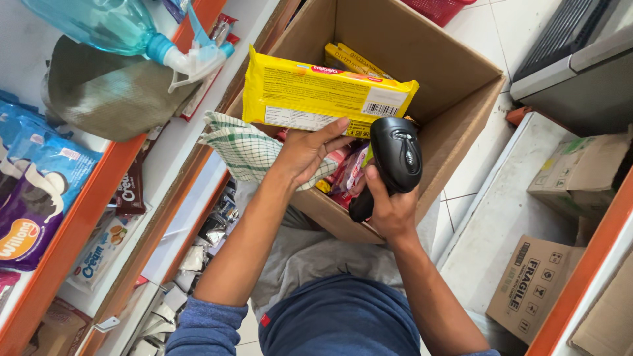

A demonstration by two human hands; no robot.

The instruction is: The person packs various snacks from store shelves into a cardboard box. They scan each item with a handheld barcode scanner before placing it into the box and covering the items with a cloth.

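Left hand (304,153) gripping a yellow packet (316,97) and a checked cloth (242,146) at centre frame above an open box (455,99), right hand (389,209) clenched around a black scanner (394,158) just right of the packet, spray bottle (125,29) upper left, shelf (86,211) at left

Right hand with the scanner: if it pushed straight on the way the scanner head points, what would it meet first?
Most likely the yellow pack that the left hand holds up; the scanner in the right hand points at its barcode end. Depth between them is unclear.
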